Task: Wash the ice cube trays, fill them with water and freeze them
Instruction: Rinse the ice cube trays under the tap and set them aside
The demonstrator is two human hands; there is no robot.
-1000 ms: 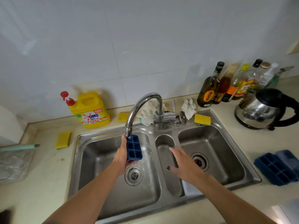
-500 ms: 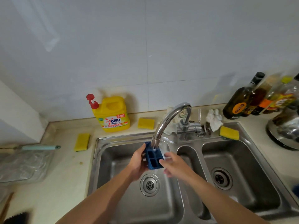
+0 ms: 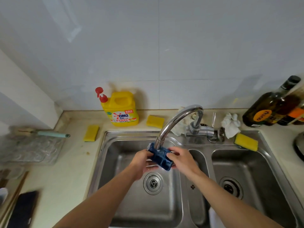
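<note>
Both hands clamped on blue ice cube tray (image 3: 160, 157) under faucet spout (image 3: 158, 143), over left sink basin (image 3: 115, 162): left hand (image 3: 141, 163) grips left edge, right hand (image 3: 179, 159) pinches right edge (cells tilted to catch stream, likely rinsing). Water flow hard to confirm.

Kettle (image 3: 300, 145) and bottles (image 3: 271, 109) are cut by the right edge; the spout (image 3: 164, 130) hides part of the tray (image 3: 160, 157); the frame's lower left is blurred

The right hand (image 3: 182, 159) has joined the left hand (image 3: 141, 162) gripping the blue ice cube tray (image 3: 160, 156), now tilted under the tap (image 3: 174, 124)
</note>
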